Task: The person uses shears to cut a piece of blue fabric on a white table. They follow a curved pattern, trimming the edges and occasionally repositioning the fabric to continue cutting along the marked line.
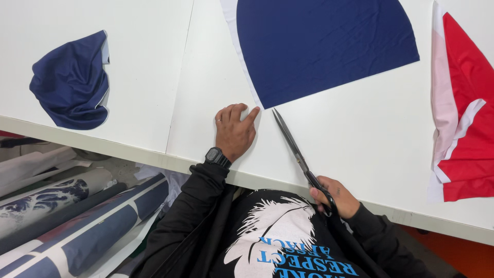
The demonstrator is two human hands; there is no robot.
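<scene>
Right hand (pixel 335 196) gripping scissors (pixel 294 146), blades at navy fabric (pixel 324 44) corner

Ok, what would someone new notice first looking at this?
Probably the large navy-blue fabric piece with a curved cut edge, spread at the top centre of the white table. Just below it, the right hand holds long black scissors pointing at its corner, where the left hand presses flat. A red-and-white cloth lies far right.

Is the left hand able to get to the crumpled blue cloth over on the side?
Probably yes. The left hand rests flat on the white table, and only bare tabletop lies between it and the crumpled navy cloth.
</scene>
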